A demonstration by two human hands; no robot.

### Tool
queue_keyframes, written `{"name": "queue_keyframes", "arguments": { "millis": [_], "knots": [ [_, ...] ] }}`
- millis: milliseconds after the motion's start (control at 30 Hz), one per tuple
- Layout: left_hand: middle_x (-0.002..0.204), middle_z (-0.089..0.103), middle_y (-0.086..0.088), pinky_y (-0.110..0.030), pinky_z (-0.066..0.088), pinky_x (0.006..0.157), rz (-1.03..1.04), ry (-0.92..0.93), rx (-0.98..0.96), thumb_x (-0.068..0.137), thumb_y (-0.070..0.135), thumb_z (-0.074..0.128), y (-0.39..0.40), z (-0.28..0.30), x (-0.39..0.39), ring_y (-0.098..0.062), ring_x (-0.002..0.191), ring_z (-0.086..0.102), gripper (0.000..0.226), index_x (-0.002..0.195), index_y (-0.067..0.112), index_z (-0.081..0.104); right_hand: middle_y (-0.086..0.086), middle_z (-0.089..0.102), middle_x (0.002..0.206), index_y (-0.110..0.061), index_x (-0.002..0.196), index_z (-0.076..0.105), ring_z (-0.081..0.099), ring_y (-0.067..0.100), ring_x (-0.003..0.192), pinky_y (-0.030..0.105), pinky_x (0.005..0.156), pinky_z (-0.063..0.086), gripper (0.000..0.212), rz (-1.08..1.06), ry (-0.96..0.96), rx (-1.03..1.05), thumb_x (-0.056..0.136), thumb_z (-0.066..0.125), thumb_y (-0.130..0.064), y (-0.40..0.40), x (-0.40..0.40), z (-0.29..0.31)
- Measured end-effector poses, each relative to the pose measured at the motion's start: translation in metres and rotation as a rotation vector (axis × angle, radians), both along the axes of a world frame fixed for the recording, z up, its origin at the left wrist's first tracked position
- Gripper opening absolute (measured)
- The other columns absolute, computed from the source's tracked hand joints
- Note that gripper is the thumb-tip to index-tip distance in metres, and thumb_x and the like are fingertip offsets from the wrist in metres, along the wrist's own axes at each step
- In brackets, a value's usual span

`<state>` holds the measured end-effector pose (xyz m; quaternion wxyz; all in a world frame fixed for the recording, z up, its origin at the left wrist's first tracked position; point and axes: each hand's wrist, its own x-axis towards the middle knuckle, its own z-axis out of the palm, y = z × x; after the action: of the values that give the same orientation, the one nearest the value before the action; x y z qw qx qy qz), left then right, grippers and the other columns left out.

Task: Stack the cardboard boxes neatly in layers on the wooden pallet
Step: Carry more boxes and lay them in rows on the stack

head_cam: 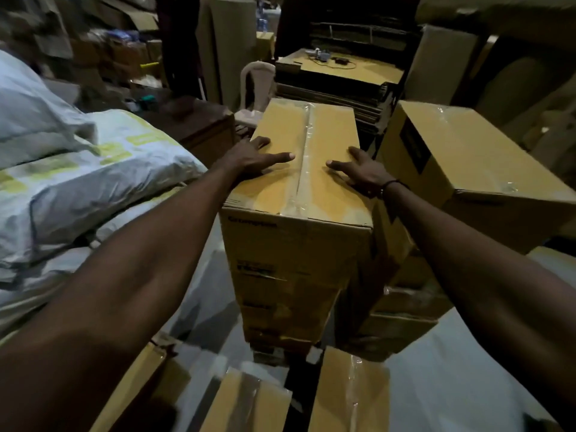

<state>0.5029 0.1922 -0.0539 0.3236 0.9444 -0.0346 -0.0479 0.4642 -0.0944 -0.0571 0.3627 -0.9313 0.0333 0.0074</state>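
Cardboard box (307, 157) topping a stack, left hand (249, 157) and right hand (363, 173) flat, fingers spread, gripping nothing; white sacks (87, 169) left of it.

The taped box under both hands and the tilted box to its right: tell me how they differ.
The box under the hands sits level on top of a stack; the tilted box leans askew. The left hand and right hand lie flat on the first; nothing touches the second. The first shows a tape seam down its top's middle; the second shows a dark label on its side. Both are brown taped cardboard.
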Motion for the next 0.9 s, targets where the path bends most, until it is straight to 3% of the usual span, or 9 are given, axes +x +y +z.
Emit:
{"name": "queue_keyframes", "arguments": {
  "millis": [200, 333, 633, 900],
  "knots": [
    [0.169, 0.017, -0.009, -0.058, 0.034, 0.116, -0.013, -0.031, 0.046, 0.055, 0.099, 0.061, -0.014, 0.002, 0.007, -0.041, 0.15, 0.025, 0.124, 0.156, 0.033, 0.035, 0.008, 0.007, 0.17, -0.024, 0.162, 0.024, 0.025, 0.039, 0.15, 0.052, 0.117, 0.033, 0.111, -0.107, -0.002, -0.051, 0.076, 0.072, -0.074, 0.013, 0.011, -0.004],
    [0.17, 0.01, -0.012, -0.062, 0.03, 0.117, -0.064, -0.094, 0.165, 0.055, 0.095, 0.067, -0.024, 0.003, 0.01, -0.044, 0.151, 0.022, 0.121, 0.155, 0.032, 0.037, 0.006, -0.004, 0.172, -0.017, 0.161, 0.026, 0.017, 0.037, 0.154, 0.05, 0.12, 0.027, 0.112, -0.085, -0.047, -0.175, 0.076, 0.072, -0.074, 0.02, 0.009, -0.001],
    [0.168, 0.02, -0.009, -0.059, 0.025, 0.118, -0.092, -0.158, 0.093, 0.063, 0.077, 0.08, -0.021, -0.001, -0.024, -0.035, 0.153, 0.02, 0.11, 0.154, 0.03, 0.041, 0.008, 0.015, 0.17, -0.011, 0.16, 0.028, 0.022, 0.032, 0.154, 0.048, 0.123, 0.025, 0.117, 0.024, -0.095, -0.199, 0.074, 0.073, -0.076, 0.021, -0.031, 0.002],
    [0.168, 0.022, -0.006, -0.058, 0.026, 0.118, -0.023, -0.221, 0.04, 0.055, 0.075, 0.086, -0.022, 0.003, -0.12, -0.032, 0.153, 0.023, 0.115, 0.153, 0.035, 0.042, 0.006, 0.021, 0.169, -0.011, 0.159, 0.032, 0.025, 0.028, 0.153, 0.049, 0.124, 0.028, 0.123, 0.051, -0.157, -0.158, 0.065, 0.077, -0.078, 0.017, -0.127, 0.009]
  ]
}}
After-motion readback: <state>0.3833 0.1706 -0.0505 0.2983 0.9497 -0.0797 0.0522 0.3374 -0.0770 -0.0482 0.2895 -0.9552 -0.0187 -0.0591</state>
